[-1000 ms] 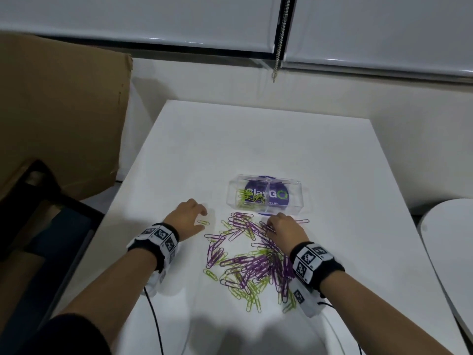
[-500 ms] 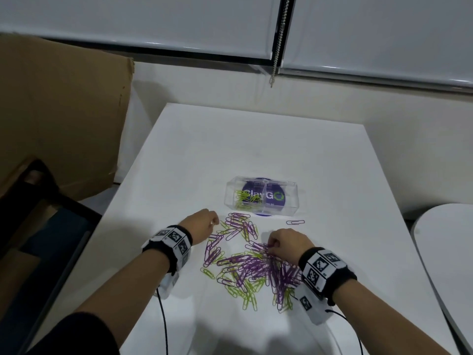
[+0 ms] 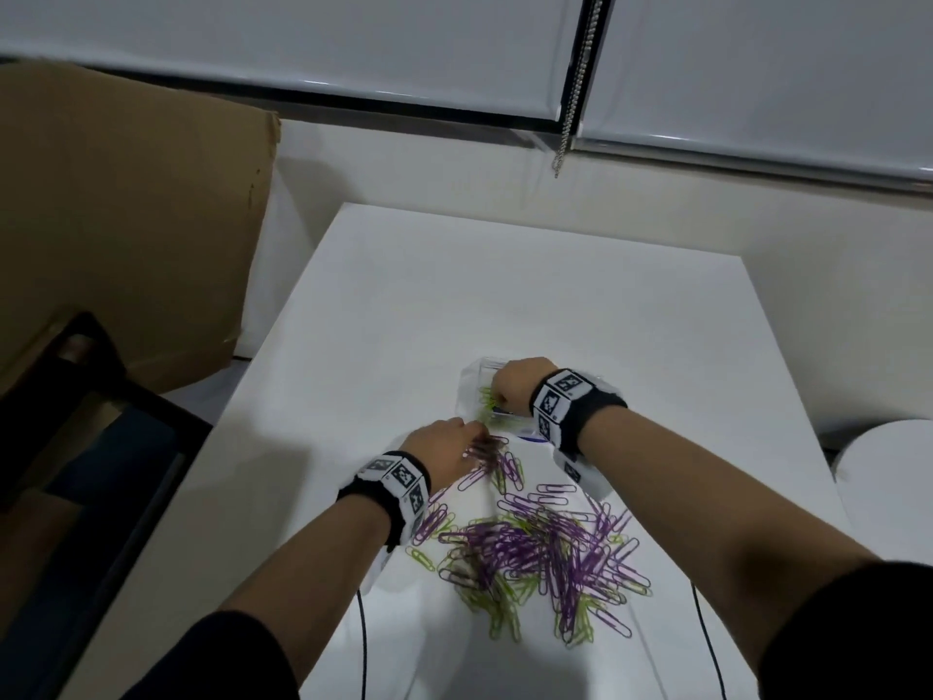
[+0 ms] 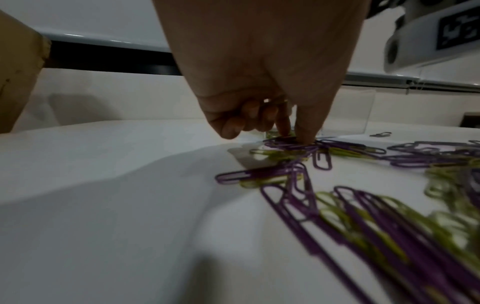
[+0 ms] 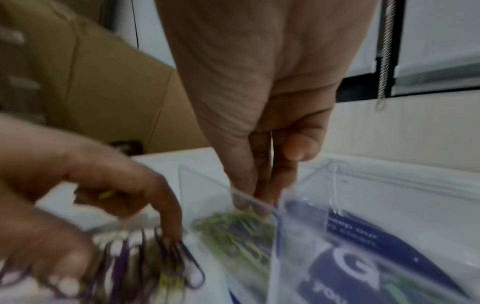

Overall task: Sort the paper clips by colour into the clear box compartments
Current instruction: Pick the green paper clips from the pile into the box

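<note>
A clear box (image 3: 470, 384) with a divider stands on the white table (image 3: 555, 305), and green clips (image 3: 485, 402) lie in its left compartment. My right hand (image 3: 510, 385) is over that compartment. In the right wrist view its fingers (image 5: 259, 193) point straight down inside the box wall (image 5: 389, 185), just above the green clips (image 5: 233, 230), and I see no clip between them. My left hand (image 3: 444, 444) sits just in front of the box. Its index fingertip and thumb (image 4: 306, 133) press on purple clips (image 4: 291, 145), and a yellow-green clip (image 5: 106, 194) shows inside its curled fingers. A mixed purple and green pile (image 3: 545, 548) lies nearer me.
A dark blue printed disc (image 5: 363, 257) lies under the box. A big cardboard box (image 3: 126, 219) and a black frame (image 3: 116, 411) stand left of the table. A round white surface (image 3: 888, 472) is at the right. A blind chain (image 3: 570, 93) hangs behind. Cables (image 3: 361, 644) trail from both wrists.
My right hand has left the pile and moved forward and left to the box's green compartment. My left hand has shifted right onto the purple clips in front of the box.
</note>
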